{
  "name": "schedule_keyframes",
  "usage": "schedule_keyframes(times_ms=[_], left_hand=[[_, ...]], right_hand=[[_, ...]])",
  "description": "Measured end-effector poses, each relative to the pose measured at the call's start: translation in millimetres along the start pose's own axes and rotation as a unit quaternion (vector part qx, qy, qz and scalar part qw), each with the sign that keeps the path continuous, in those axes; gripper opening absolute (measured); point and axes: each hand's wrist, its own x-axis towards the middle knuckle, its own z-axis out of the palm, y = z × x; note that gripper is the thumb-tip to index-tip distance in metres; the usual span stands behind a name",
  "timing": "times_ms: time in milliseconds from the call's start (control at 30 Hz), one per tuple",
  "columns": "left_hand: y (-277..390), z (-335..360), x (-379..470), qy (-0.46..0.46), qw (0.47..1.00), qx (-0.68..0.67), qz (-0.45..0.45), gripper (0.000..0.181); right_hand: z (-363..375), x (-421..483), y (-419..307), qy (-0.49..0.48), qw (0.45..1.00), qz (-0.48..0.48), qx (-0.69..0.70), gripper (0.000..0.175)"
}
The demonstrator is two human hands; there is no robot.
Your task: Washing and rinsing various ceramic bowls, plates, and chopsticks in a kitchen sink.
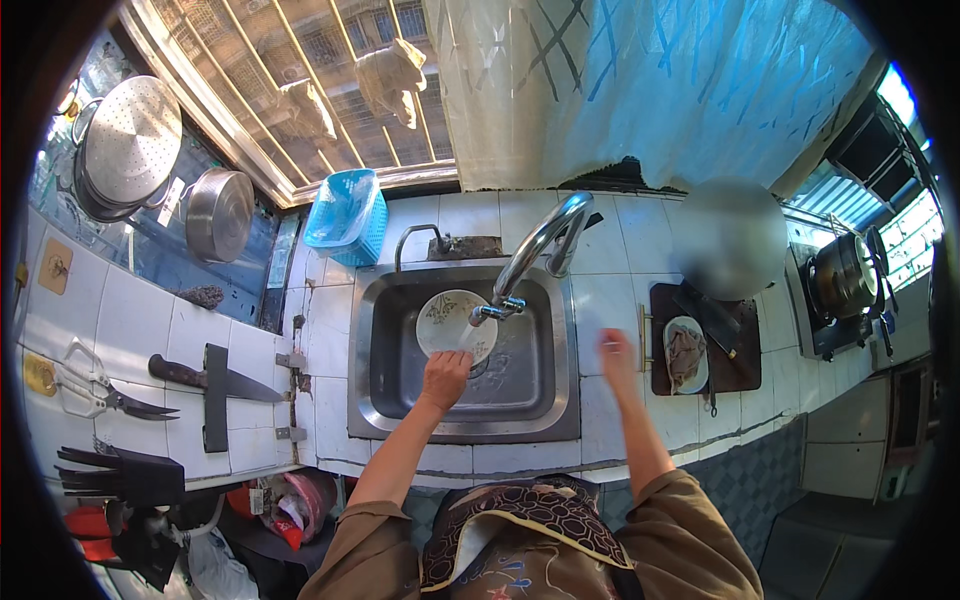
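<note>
My left hand [448, 379] grips the near rim of a white floral-patterned dish [439, 319], perhaps a shallow bowl, inside the stainless steel sink [566, 405]. From the curved chrome faucet [517, 262] a stream of water falls onto the dish. My right hand [617, 352] is above the tiled counter just right of the sink, motion-blurred, so its finger position is unclear. Further right lies a dark chopping board [739, 367]. It carries a cleaver [709, 322] and an oval white plate [697, 386] with a piece of what looks like raw meat [682, 356].
A blue plastic basket [364, 232] with a liner stands behind the sink's left corner. Behind the board is a blurred round patch [727, 240]. At right, a pot [844, 277] sits on a gas stove [810, 337]. A knife [251, 386] and kitchen shears [124, 401] hang on the left wall.
</note>
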Motion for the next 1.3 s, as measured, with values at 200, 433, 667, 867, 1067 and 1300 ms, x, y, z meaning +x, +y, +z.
schedule_keyframes(times_ms=[200, 433, 667, 867, 1067, 1300], left_hand=[[0, -4, -6, 0.007, 1.0, -0.01, -0.018, 0.012], [16, -6, -16, 0.023, 0.997, -0.013, -0.071, 0.003], [63, -66, -21, 0.054, 0.986, -0.068, -0.144, 0.026], [110, -64, -43, 0.073, 0.963, -0.096, -0.239, 0.022], [163, -37, -35, 0.063, 0.918, -0.22, -0.323, 0.018], [237, -6, 9, 0.007, 0.909, -0.286, -0.304, 0.021]], right_hand=[[131, -19, -108, -0.325, 0.918, 0.155, 0.166, 0.042], [172, -19, -94, -0.314, 0.93, 0.167, 0.091, 0.029], [122, -39, -108, -0.284, 0.934, 0.179, 0.121, 0.03], [37, -33, -71, -0.208, 0.954, 0.189, 0.105, 0.025], [-74, 0, -25, -0.125, 0.939, 0.241, 0.211, 0.02], [-229, 93, 18, 0.09, 0.953, 0.172, 0.231, 0.011]])
